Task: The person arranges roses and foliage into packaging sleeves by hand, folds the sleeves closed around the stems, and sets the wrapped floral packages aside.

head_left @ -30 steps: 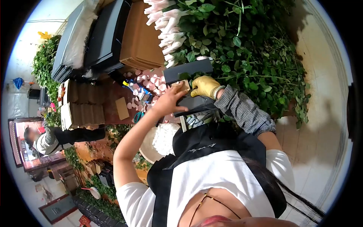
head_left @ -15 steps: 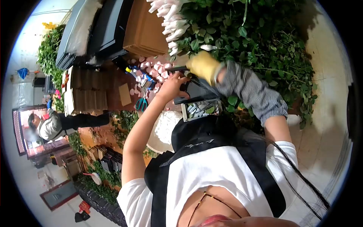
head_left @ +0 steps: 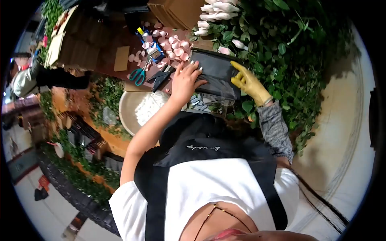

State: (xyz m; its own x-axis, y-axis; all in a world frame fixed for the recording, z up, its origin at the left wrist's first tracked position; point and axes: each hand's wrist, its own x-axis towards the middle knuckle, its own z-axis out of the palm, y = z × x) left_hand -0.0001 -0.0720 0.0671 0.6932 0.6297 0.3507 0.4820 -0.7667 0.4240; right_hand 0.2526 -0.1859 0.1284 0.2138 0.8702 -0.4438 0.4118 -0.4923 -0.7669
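Observation:
A black rectangular box (head_left: 215, 66) lies flat in front of me, with crumpled clear film (head_left: 221, 86) along its near side. My left hand (head_left: 185, 82) is bare and rests on the box's left part, its fingers spread. At the box's right edge is my right hand (head_left: 251, 85), in a yellow glove, with the fingers apart and one stretched out towards the far corner. Whether the glove presses on the edge cannot be made out. Left of the box lie loose pink petals (head_left: 177, 50), teal-handled scissors (head_left: 137, 76) and a black tool (head_left: 160, 80).
Pale flowers in white sleeves (head_left: 219, 14) and dense green stems (head_left: 277, 52) fill the far right. A bowl of white material (head_left: 126, 112) and a tray of small grey pieces (head_left: 205, 102) stand near my apron. Brown cardboard (head_left: 177, 14) is stacked beyond. Another person (head_left: 52, 80) stands far left.
My gloved right hand has moved right and nearer to me, off the dark item it held at the box's far left. My left hand now lies flatter on the box. The view has shifted.

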